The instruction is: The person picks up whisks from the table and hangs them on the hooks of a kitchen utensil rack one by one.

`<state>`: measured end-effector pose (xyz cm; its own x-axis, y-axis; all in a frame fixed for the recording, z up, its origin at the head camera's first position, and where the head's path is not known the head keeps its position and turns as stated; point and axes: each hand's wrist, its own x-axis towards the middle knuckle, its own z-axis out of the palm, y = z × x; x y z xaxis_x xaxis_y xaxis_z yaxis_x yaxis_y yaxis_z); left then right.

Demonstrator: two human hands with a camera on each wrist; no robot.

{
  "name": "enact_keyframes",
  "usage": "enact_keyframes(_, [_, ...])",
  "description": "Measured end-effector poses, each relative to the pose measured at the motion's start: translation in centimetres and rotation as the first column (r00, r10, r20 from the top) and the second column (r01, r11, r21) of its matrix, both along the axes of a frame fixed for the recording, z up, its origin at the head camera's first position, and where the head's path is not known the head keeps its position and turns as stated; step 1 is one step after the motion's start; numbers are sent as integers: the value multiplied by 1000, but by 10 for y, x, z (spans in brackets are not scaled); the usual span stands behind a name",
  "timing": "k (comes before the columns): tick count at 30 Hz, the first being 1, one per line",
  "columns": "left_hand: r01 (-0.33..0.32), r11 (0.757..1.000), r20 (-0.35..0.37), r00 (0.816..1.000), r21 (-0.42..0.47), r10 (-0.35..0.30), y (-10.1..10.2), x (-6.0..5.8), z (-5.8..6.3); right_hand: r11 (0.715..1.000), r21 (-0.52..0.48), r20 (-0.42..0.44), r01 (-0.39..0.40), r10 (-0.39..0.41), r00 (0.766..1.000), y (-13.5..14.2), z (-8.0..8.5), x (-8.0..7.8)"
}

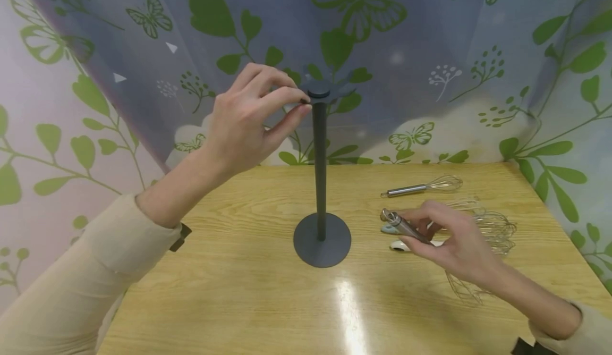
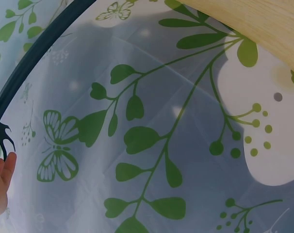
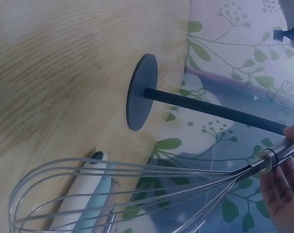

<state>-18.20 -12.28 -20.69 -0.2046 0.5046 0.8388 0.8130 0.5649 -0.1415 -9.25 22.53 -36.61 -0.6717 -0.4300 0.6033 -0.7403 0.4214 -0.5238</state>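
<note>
A dark stand (image 1: 320,163) with a round base stands upright on the table, hooks radiating from its top. My left hand (image 1: 253,110) is raised beside the stand's top, and its thumb and forefinger pinch a hook there. In the left wrist view, fingertips touch the curved hook (image 2: 7,138) at the left edge. My right hand (image 1: 461,243) grips a whisk (image 3: 268,160) by its metal handle, above the table right of the stand. The whisk's wire loops point down toward me, partly hidden behind the hand in the head view.
Several whisks lie on the wooden table (image 1: 229,291) at the right: one with a metal handle (image 1: 408,189) farthest back, others with a light blue handle (image 1: 389,229) and a white handle (image 1: 398,246), partly under my right hand. A leaf-patterned curtain (image 1: 268,15) hangs behind the table.
</note>
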Motion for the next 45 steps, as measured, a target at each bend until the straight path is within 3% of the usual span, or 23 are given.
enact_keyframes(10, [-7,1000,9,1000,1,7,0,0,-1,997,-51,-9,56,-56,998,-11,3,-4])
enact_keyframes(20, [-1,1000,6,1000,3,1,1,0,0,987,-157,17,46,-44,999,-25,5,-10])
enact_keyframes(31, [3,1000,-7,1000,10,-3,-2,1,0,950,-311,-35,-11,0,999,-48,6,-18])
enact_keyframes(38, [26,1000,-7,1000,13,-26,1,0,-1,936,-349,-17,53,-63,998,-59,11,-19])
enact_keyframes(45, [16,1000,-16,1000,14,-15,0,0,-1,913,-406,-26,52,-68,997,-72,19,-23])
